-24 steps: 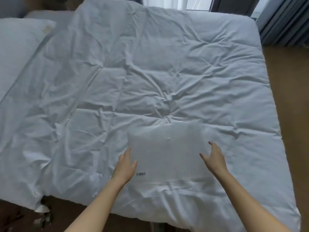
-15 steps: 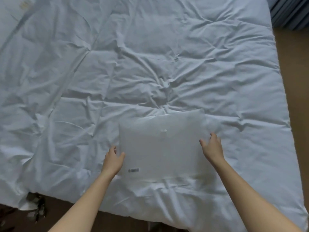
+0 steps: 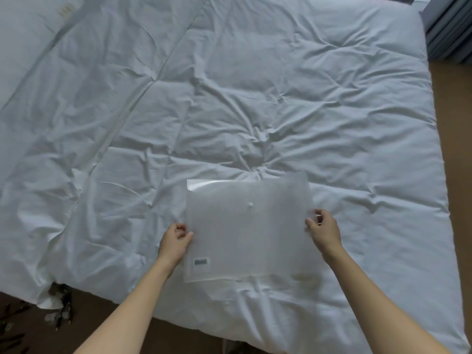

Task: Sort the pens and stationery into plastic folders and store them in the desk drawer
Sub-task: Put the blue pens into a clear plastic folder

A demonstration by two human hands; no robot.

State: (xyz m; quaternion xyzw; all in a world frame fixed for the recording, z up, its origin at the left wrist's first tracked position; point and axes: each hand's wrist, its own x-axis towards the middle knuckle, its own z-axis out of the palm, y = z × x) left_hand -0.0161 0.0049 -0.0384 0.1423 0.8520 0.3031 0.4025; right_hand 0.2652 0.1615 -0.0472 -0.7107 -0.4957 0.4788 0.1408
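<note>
A translucent plastic folder (image 3: pixel 249 228) with a white snap button and a barcode sticker lies near the front edge of a bed. My left hand (image 3: pixel 176 240) pinches the folder's left edge, thumb on top. My right hand (image 3: pixel 324 229) pinches its right edge, fingers curled round it. The folder looks slightly raised off the bedding. No pens or stationery show inside it.
A rumpled white duvet (image 3: pixel 229 98) covers the whole bed. A pillow (image 3: pixel 23 39) lies at the far left. Small dark and pale items (image 3: pixel 60 310) are scattered on the brown floor at the bottom left. Grey curtains (image 3: pixel 452 29) hang at the top right.
Both hands went from resting open beside the folder to pinching its left and right edges. The camera has tilted down.
</note>
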